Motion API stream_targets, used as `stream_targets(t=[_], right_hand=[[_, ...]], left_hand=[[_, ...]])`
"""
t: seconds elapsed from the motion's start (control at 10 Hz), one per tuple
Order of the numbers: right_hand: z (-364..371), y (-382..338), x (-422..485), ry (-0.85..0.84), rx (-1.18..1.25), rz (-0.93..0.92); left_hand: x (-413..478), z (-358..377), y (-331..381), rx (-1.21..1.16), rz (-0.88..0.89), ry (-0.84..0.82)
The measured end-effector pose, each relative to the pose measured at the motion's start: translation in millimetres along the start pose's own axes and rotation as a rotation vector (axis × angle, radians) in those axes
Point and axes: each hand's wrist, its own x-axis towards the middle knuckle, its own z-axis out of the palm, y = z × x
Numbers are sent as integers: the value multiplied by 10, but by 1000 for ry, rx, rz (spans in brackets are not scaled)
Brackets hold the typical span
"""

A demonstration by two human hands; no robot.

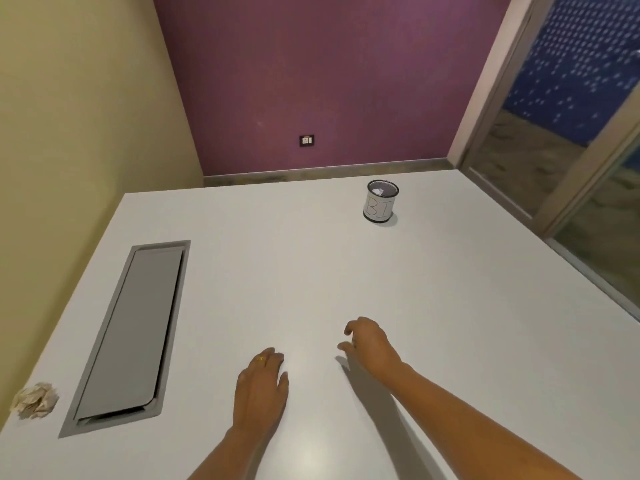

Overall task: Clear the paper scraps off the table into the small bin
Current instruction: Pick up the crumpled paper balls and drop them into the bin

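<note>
A crumpled paper scrap (pixel 34 400) lies at the table's near left edge, left of a grey cable hatch. The small bin (pixel 380 201), a dark mesh cup with a white paper label, stands near the far right of the white table (pixel 450 289); something white shows inside it. My left hand (pixel 262 389) rests flat on the table near the front, fingers together, a ring on one finger, holding nothing. My right hand (pixel 369 341) hovers just right of it with fingers loosely curled and apart, empty. Both hands are far from the scrap and the bin.
A long grey cable hatch (pixel 128 334) is set into the table on the left. A yellow wall runs along the left side, a purple wall with a socket (pixel 306 140) at the back, and a glass partition (pixel 571 168) on the right.
</note>
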Motion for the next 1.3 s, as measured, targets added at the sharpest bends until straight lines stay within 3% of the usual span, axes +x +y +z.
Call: stream_targets(t=[0.3,0.6,0.8,1.1,1.3], right_hand=[[-603,494,728,101,54,9],[-1239,826,1627,232,185,168],[-1586,850,2224,335,232,114],[-1799,926,2761,471,29,126],[-1824,936,3049,608,90,111]], left_hand=[[734,364,435,122,108,-48],[1388,586,721,237,83,-105],[1833,668,780,253,60,-103],[2135,782,766,287,67,-90],[2135,825,754,276,76,-42]])
